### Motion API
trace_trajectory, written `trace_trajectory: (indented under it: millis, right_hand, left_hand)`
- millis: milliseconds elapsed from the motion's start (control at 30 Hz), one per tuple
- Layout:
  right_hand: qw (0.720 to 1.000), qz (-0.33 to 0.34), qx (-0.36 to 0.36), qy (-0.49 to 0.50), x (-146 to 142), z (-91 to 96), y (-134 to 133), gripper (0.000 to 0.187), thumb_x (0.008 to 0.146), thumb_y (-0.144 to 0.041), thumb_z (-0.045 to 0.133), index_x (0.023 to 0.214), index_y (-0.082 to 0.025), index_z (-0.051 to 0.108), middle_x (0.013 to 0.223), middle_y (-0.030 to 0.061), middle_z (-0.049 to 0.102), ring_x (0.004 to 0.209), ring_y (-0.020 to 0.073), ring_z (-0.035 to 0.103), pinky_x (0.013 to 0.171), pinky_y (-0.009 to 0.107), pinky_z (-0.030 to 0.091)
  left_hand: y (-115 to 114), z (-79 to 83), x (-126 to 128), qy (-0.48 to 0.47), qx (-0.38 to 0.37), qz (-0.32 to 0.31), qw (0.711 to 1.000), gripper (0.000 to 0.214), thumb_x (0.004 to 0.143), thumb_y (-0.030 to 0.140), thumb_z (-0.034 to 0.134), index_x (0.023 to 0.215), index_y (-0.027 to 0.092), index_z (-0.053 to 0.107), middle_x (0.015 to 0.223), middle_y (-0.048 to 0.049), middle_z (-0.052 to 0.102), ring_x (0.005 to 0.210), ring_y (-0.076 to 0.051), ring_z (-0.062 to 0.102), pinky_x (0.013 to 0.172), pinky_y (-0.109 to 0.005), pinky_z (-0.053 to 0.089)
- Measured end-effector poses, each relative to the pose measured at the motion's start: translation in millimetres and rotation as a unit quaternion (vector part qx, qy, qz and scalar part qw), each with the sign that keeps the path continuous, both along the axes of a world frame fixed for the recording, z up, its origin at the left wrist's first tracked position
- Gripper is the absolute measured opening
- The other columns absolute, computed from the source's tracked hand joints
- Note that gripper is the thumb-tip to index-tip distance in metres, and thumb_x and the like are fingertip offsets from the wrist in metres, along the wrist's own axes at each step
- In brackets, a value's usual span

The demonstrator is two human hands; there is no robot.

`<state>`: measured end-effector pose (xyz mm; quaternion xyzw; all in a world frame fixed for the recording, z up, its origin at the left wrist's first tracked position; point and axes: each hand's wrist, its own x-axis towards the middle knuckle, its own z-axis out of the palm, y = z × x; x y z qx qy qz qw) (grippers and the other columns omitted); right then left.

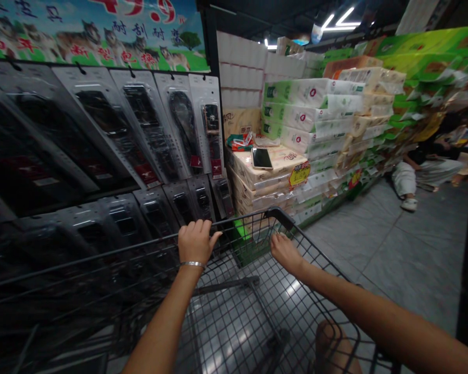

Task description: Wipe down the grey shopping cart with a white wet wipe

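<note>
A dark wire shopping cart (320, 259) stands in front of me in a shop aisle, its basket bare. My left hand (196, 240), with a silver bracelet on the wrist, is closed over the cart's far rim. My right hand (284, 251) grips the same rim near its right corner, fingers curled over the wire. A green item (249, 244) shows through the mesh just beyond the cart.
Black packaged goods (140, 135) hang on the left wall rack. Stacks of tissue packs (296, 135) rise ahead, with a phone (262, 157) lying on one. A person (425, 166) crouches on the grey tiled floor (405, 249) at right.
</note>
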<state>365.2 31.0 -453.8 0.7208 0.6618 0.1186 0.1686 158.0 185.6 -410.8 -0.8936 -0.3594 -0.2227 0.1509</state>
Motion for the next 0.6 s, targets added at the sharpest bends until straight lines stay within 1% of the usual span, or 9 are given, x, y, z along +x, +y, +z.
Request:
trace_trajectory:
  millis: [133,267,333,433,600]
  right_hand:
    - [1.000,-0.007,-0.027,-0.010,-3.7,-25.4,-9.4,0.026,0.079,-0.002,0.046,0.093,-0.002,0.067,0.088,0.0186,0.063,0.086,0.0250,0.059,0.073,0.035,0.046]
    - [0.999,-0.003,-0.042,-0.011,-4.4,-41.9,-14.0,0.027,0.079,-0.001,0.046,0.096,-0.002,0.067,0.091,0.0188,0.063,0.089,0.0255,0.059,0.076,0.035,0.046]
    - [0.998,-0.024,-0.047,0.016,-4.9,-48.1,-14.5,0.027,0.078,0.000,0.045,0.095,-0.003,0.067,0.092,0.0200,0.063,0.090,0.0255,0.059,0.076,0.035,0.045]
    - [0.994,-0.056,-0.074,0.053,-6.6,-56.0,-15.9,0.028,0.078,0.002,0.044,0.093,-0.003,0.067,0.090,0.0210,0.063,0.089,0.0248,0.060,0.073,0.034,0.046]
    - [0.990,-0.056,-0.099,0.081,-8.9,-62.0,-21.3,0.024,0.076,0.002,0.047,0.086,-0.003,0.068,0.086,0.0212,0.065,0.085,0.0250,0.063,0.069,0.033,0.047]
  left_hand:
    - [0.1,0.6,-0.1,0.006,-0.002,0.001,1.000,0.033,0.084,0.047,0.049,0.088,0.017,0.060,0.075,-0.0090,0.057,0.076,-0.027,0.049,0.063,-0.035,0.028]
    - [0.1,0.9,-0.1,0.015,0.003,0.005,1.000,0.033,0.084,0.048,0.049,0.091,0.017,0.060,0.075,-0.0085,0.058,0.075,-0.027,0.049,0.063,-0.035,0.028]
    - [0.1,0.8,-0.1,0.017,0.005,0.008,1.000,0.033,0.084,0.048,0.049,0.091,0.018,0.060,0.074,-0.0082,0.058,0.075,-0.027,0.049,0.063,-0.035,0.028]
    - [0.2,0.4,-0.1,0.011,0.005,0.004,1.000,0.032,0.084,0.047,0.049,0.090,0.017,0.060,0.074,-0.0086,0.058,0.075,-0.027,0.049,0.064,-0.035,0.028]
    - [1.1,-0.6,-0.3,0.001,0.002,0.000,1.000,0.032,0.083,0.046,0.051,0.088,0.017,0.060,0.074,-0.0092,0.058,0.075,-0.027,0.049,0.064,-0.036,0.029]
